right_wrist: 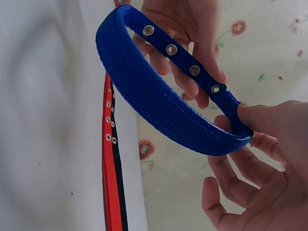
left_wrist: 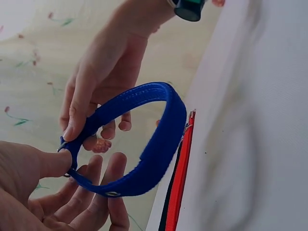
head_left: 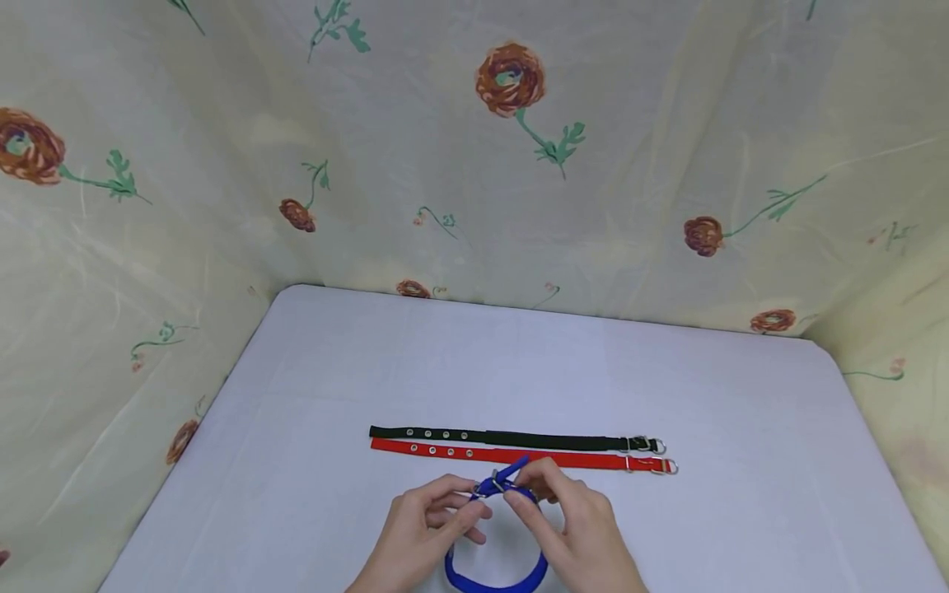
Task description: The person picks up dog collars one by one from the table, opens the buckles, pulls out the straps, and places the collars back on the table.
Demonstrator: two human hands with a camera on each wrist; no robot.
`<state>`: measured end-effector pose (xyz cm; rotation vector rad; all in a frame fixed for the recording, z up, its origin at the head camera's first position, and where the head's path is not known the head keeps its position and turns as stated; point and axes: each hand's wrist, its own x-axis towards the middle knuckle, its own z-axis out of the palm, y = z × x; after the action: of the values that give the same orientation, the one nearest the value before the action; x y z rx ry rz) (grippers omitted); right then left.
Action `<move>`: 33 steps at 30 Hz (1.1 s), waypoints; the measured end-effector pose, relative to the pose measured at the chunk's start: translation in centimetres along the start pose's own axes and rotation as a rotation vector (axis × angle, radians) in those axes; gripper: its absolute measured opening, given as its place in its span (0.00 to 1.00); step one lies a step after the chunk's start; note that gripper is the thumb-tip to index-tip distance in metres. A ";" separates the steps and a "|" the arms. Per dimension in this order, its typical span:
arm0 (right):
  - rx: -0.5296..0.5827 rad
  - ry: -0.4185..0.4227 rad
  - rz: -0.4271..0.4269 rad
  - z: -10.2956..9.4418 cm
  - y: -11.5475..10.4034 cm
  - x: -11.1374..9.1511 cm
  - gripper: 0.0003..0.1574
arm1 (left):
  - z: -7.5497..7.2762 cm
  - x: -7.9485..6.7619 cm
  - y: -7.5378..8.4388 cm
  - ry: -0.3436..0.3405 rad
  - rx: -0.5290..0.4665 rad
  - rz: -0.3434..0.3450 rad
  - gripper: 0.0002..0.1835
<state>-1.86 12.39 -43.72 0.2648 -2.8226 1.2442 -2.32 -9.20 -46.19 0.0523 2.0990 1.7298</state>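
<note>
A blue collar [head_left: 495,586] is bent round into a loop, its strap end threaded at the metal buckle [head_left: 488,487]. My left hand [head_left: 415,531] pinches it on the buckle's left side, thumb on the strap in the left wrist view. From the right, my right hand [head_left: 582,527] pinches the strap close to the buckle between thumb and fingers. Several metal eyelets [right_wrist: 172,49] line the blue strap in the right wrist view. Fingers partly cover the buckle. The loop is held above the white table, between both hands.
Past the hands, a black collar [head_left: 534,440] and a red collar [head_left: 549,457] lie straight, side by side, on the white table [head_left: 311,371]. Their buckles point right, their eyelets left. Flower-printed cloth [head_left: 630,148] hangs around the table's back and sides.
</note>
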 end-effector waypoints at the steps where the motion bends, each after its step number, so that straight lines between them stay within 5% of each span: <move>1: 0.001 -0.014 0.002 0.1 0.0 0.0 0.12 | 0.0 0.0 0.0 -0.002 0.002 0.000 0.21; 7: 0.006 -0.061 0.014 0.2 -0.2 -0.1 0.10 | 0.0 -0.1 -0.1 -0.004 -0.002 -0.003 0.21; 16: -0.003 0.093 0.001 -0.4 0.1 0.0 0.12 | 0.0 -0.4 0.0 0.042 -0.035 -0.038 0.21; 33: -0.011 0.028 0.017 -0.7 0.3 0.0 0.11 | 0.4 -0.2 0.0 0.023 -0.021 -0.056 0.18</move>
<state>-1.96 13.07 -43.48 0.2208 -2.8130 1.2255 -2.02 -8.87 -46.17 -0.0330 2.0783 1.7273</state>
